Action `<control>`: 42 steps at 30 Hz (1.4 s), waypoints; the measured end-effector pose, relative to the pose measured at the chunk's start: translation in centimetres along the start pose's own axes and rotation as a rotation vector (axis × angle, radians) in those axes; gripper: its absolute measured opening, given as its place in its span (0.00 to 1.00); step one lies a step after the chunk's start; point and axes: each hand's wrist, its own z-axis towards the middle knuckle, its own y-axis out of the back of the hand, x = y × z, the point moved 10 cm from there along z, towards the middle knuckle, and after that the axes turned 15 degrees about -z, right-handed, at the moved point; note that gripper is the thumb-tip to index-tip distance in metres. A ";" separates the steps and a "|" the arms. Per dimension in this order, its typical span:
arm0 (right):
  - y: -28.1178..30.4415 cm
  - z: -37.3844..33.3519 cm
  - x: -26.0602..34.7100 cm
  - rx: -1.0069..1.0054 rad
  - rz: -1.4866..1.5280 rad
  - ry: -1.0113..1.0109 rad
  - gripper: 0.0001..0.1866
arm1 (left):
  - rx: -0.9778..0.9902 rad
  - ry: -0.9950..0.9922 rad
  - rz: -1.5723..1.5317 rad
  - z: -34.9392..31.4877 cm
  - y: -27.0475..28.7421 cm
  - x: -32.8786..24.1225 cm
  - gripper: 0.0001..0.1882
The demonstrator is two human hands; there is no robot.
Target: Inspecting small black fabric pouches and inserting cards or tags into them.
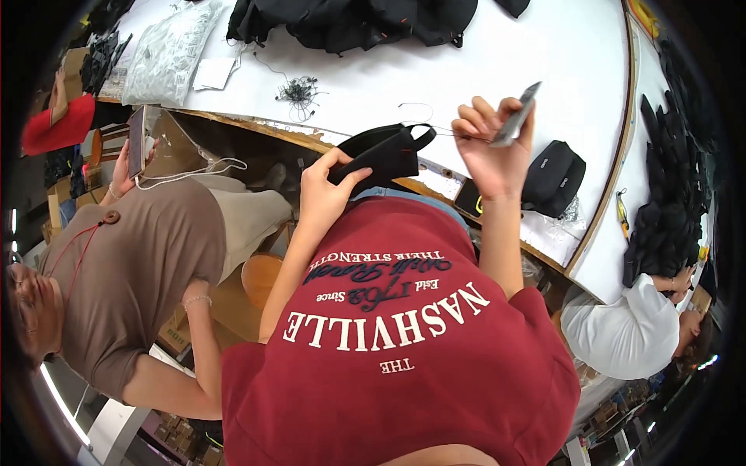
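In front of my body, over the table's near edge, my left hand (328, 182) grips a small black fabric pouch (395, 158) with a loop at its right end. Thumb and fingers pinch the pouch's left side, and its upper opening gapes. My right hand (495, 151) is raised over the table to the right of the pouch, pinching a flat grey tag (518, 116). A thin dark string runs from near the right fingers toward the pouch's loop; whether it is joined there I cannot tell.
On the white table (482, 54) lie a tangle of black strings (299, 91), white cards (214, 74), a clear bag of packets (171, 54) and black bags (350, 23). A black case (553, 179) stands right. People are close on the left (148, 272) and farther right (622, 326).
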 end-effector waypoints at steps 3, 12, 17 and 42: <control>-1.0 -1.3 1.7 0.296 -0.238 0.004 0.17 | -0.046 -0.445 0.262 -1.2 -0.2 -5.0 0.08; -12.2 -5.1 1.3 0.217 -2.093 0.538 0.09 | 0.077 -0.914 0.421 -4.4 -1.7 -11.7 0.16; -12.3 -5.1 -1.7 0.425 -2.269 0.206 0.09 | 0.103 -1.033 0.279 -5.1 -1.7 -13.4 0.14; -9.0 -3.7 -2.2 0.312 -2.013 0.100 0.04 | 0.221 -0.774 0.232 -3.4 -2.3 -12.6 0.14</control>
